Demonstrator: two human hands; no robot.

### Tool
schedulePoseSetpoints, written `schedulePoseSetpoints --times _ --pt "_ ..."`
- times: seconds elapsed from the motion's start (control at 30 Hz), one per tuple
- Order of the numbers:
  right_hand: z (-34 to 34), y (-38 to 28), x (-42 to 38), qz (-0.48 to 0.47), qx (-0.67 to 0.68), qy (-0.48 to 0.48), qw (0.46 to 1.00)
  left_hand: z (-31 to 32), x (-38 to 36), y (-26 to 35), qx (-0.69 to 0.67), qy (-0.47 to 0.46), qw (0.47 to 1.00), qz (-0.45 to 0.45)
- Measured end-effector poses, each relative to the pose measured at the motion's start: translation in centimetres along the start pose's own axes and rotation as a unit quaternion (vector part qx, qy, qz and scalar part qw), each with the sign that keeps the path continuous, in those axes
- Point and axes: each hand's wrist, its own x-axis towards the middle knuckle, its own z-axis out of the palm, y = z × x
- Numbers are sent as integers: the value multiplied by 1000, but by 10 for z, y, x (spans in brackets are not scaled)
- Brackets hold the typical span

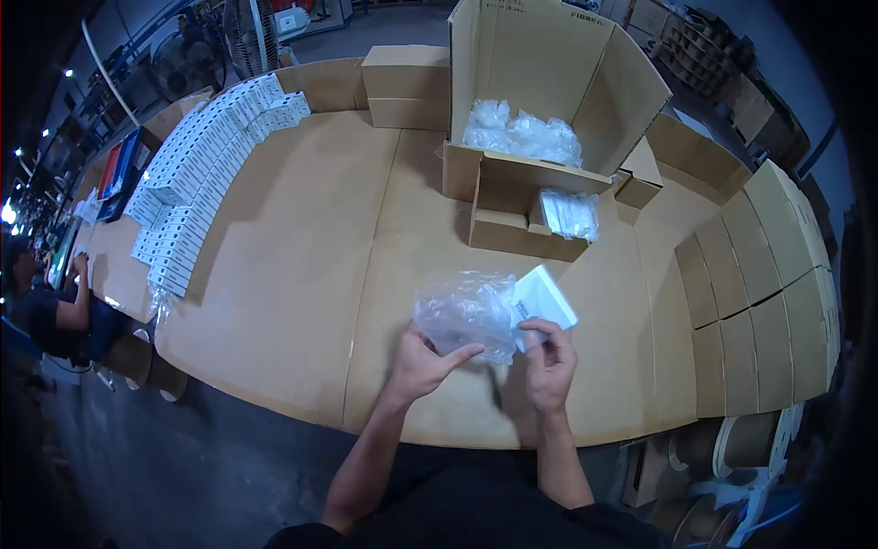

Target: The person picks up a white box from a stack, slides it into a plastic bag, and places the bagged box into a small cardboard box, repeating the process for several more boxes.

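My left hand (426, 364) grips a clear plastic bag (462, 314) from below, thumb pressed on its front. To its right, my right hand (549, 363) pinches a flat white packet (544, 297) with some dark print between thumb and fingers. The bag's right edge overlaps the packet's left side. Both hands are over the cardboard-covered table (293, 302), near its front edge. Beyond them stands a small open cardboard box (526, 240) with white plastic-wrapped packets (571, 214) at its right end.
A large open carton (549, 55) holding clear plastic bags (521, 134) stands behind the small box. Rows of small white boxes (215, 151) line the left side. Stacked brown boxes (754, 302) stand at right. A person (59, 302) sits at far left.
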Motion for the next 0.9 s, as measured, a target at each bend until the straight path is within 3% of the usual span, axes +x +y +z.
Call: schedulePoseSetpoints --times 0.07,0.13,0.2,0.3,0.5,0.7,0.8,0.9 --pt "-20 2 12 -55 -12 18 998 -1 -3 5 -10 7 1000 5" --pt "-33 -22 34 -183 -41 -12 982 -7 -5 6 34 -2 999 18" --pt "-31 -67 63 -333 -175 -120 919 -15 -3 7 128 -24 991 39" --pt "-8 -90 82 -422 -243 -225 844 -19 1 24 245 -43 966 65" --pt "6 -99 82 -384 -381 -353 763 -20 4 36 273 -25 960 64" --pt "-4 -92 80 -320 -375 -363 791 -27 5 8 206 45 975 75" --pt "-8 -81 82 -339 -303 -336 825 -25 3 6 218 47 973 66" --pt "-9 -79 80 -304 -191 -261 896 -22 1 5 229 54 970 58"
